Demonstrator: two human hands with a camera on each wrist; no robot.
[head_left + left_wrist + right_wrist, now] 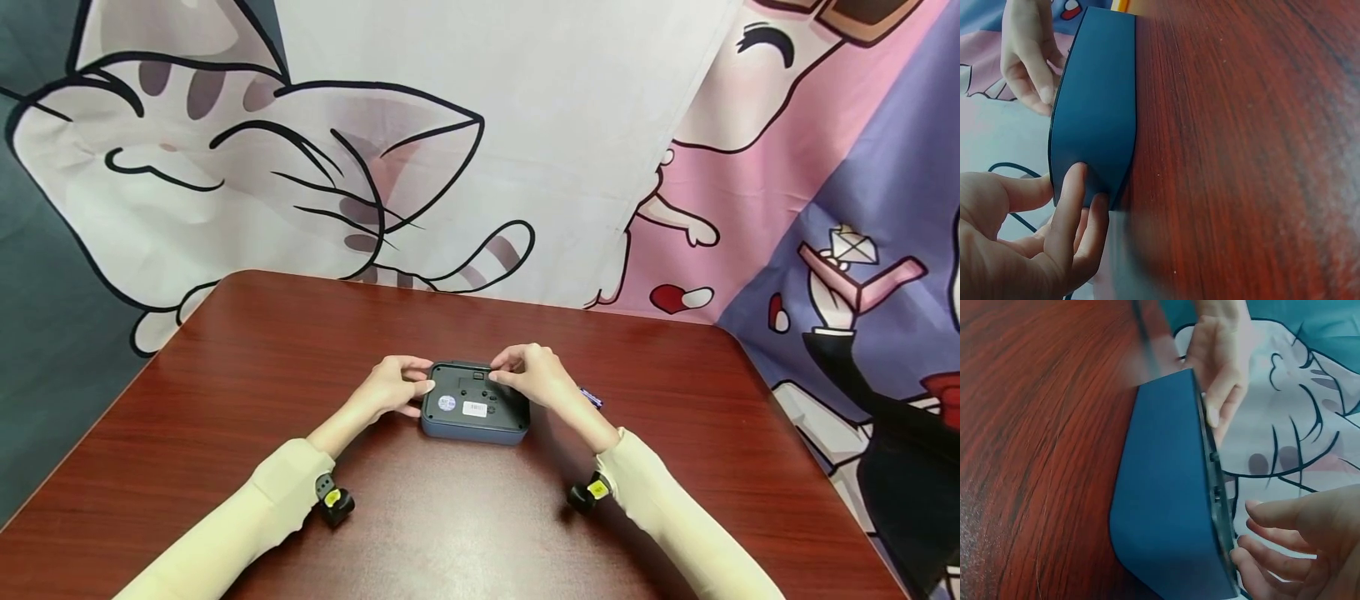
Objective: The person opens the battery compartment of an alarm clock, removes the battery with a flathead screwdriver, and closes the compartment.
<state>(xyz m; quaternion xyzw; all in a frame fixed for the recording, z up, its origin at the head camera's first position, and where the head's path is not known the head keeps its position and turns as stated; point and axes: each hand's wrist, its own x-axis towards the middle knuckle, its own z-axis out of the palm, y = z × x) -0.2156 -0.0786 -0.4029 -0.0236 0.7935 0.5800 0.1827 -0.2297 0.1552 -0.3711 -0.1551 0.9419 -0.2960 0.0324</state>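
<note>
A dark blue box-shaped device (476, 402) lies on the table with its black back panel up. The panel carries a round sticker, a white label and a small rectangular recess. My left hand (392, 387) grips its left end, thumb on the top edge and fingers against the side wall (1094, 106). Over the far right part of the panel is my right hand (534, 375), thumb and fingers lightly bent. In the right wrist view, that hand's fingertips (1239, 555) are right at the panel's edge, the thumb apart from them with nothing visible between.
A small blue cylinder, like a battery (591, 397), lies on the brown wooden table (337, 325) beyond my right wrist, partly hidden by it. Cartoon-printed cloth (570, 150) hangs behind the table's far edge. Each wrist wears a small black camera (336, 505).
</note>
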